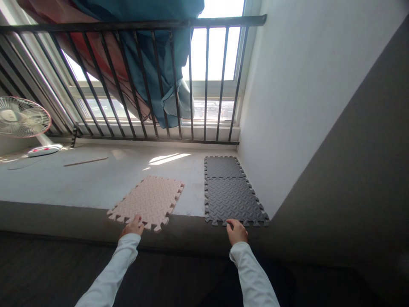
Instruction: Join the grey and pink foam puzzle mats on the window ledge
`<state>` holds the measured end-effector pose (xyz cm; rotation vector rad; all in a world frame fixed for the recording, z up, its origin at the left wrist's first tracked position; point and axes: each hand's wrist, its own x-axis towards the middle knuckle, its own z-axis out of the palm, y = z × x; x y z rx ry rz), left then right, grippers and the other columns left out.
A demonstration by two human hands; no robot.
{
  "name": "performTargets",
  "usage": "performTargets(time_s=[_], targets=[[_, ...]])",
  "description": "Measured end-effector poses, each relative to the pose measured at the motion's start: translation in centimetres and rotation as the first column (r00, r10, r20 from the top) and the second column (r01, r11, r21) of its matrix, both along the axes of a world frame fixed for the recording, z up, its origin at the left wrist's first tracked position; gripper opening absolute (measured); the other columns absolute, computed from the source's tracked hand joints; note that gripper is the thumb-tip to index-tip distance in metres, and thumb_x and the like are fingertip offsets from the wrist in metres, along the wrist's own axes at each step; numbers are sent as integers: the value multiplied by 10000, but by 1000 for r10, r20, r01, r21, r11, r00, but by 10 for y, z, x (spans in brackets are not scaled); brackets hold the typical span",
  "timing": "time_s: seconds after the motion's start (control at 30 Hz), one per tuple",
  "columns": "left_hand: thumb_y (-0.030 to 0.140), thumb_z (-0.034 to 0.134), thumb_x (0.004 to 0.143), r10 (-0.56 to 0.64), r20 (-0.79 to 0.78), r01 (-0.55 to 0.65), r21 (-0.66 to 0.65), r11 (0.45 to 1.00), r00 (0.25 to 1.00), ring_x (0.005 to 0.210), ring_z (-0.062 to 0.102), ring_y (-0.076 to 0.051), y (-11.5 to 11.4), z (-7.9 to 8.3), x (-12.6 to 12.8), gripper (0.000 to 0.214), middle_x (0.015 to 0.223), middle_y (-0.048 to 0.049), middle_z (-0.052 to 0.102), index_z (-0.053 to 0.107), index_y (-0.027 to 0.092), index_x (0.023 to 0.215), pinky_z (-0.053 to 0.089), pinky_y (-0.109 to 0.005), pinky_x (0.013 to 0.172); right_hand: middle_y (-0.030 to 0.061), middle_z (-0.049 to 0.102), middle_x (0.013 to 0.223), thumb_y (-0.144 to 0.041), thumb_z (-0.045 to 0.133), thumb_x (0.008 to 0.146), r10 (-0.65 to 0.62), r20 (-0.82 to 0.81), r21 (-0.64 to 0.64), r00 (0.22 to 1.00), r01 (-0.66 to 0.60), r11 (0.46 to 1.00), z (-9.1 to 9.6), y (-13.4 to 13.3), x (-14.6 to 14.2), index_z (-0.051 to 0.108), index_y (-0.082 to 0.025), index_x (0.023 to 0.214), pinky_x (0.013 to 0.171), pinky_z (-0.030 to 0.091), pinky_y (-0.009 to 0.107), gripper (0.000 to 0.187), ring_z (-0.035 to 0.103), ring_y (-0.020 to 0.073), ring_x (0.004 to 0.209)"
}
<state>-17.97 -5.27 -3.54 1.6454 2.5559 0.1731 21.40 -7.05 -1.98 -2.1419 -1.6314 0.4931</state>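
My left hand (132, 228) is closed on the near edge of a pink foam floor tile (150, 194) with jigsaw teeth along its sides. The tile sits slightly tilted over the white ledge, its front corner past the ledge's edge. Two dark grey foam tiles (228, 196) lie joined one behind the other along the right wall. My right hand (237, 231) is at the front edge of the nearer grey tile, its fingers loosely bent and apart from the thumb. Whether its fingertips touch that tile is hard to tell.
A thin stick (86, 161) lies on the white ledge (128, 166). To the far left stands a fan (24, 117). Black metal railing (140, 26) runs before the window, with blue and red curtains (143, 64) behind it. A white wall (281, 106) bounds the right side.
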Motion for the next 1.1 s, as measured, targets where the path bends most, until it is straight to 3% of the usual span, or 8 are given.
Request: performTargets(time_s=[0.13, 0.4, 0.77, 1.1], targets=[[293, 378, 800, -36, -4, 36, -59, 998, 999, 838, 587, -215, 1, 2, -6, 211, 983, -69, 624, 499, 227, 961, 403, -276, 659, 7, 616, 1035, -212, 400, 764, -11, -1, -4, 1000, 11, 1000, 1, -1, -1, 637, -253, 936, 789, 390, 288, 296, 531, 172, 981], [335, 369, 784, 8, -62, -10, -33, 999, 998, 774, 584, -205, 1, 8, -24, 208, 956, -74, 623, 515, 226, 885, 401, -267, 610, -1, 615, 1027, -200, 418, 761, -3, 84, -27, 996, 5, 1000, 3, -3, -3, 626, -263, 945, 796, 372, 272, 284, 523, 157, 976], [296, 371, 784, 51, -92, -51, 0, 999, 994, 742, 581, -211, -1, -2, -27, 170, 876, -85, 623, 496, 214, 865, 399, -279, 613, 66, 581, 1038, -245, 431, 804, 45, 239, -174, 970, -2, 985, 9, -2, -8, 568, -216, 989, 758, 374, 311, 232, 536, 185, 962], [243, 426, 776, 3, -52, -3, 6, 1000, 999, 777, 576, -172, 18, -4, -39, 68, 901, -57, 633, 485, 210, 780, 383, -239, 629, 95, 588, 978, -259, 465, 801, 52, 369, -117, 928, -9, 993, 4, 3, -23, 505, -162, 1045, 705, 404, 277, 266, 548, 194, 941]])
